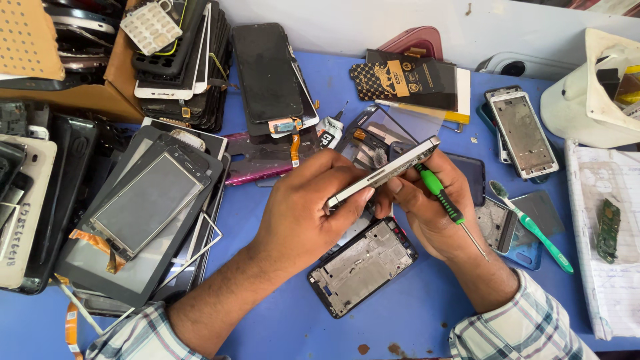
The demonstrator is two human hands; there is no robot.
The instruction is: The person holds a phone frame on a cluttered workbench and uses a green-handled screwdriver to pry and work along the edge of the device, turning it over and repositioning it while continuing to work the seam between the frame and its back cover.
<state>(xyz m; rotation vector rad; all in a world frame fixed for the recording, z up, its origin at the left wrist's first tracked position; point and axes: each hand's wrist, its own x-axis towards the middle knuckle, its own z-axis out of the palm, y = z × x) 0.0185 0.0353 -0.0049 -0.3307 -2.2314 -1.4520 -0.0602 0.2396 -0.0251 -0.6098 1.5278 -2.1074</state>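
Blue-topped worktable [413, 313], scuffed w/ a few brown spots near front edge. Plain white wall [373, 20] runs along the back. Brown cardboard box [100, 93] at far left corner. Light even, bright, soft shadows, no window seen.

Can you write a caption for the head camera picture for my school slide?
Two hands, left hand and right hand, hold a silver phone edge-up above a blue table, green screwdriver tucked in.

Around me on the blue worktop [280, 313] lie a bare phone frame [363, 265], a green toothbrush [533, 228], a stack of dark screens [267, 73], a tablet panel [143, 203], a silver-backed chassis [522, 132] and a small green circuit board [607, 230].
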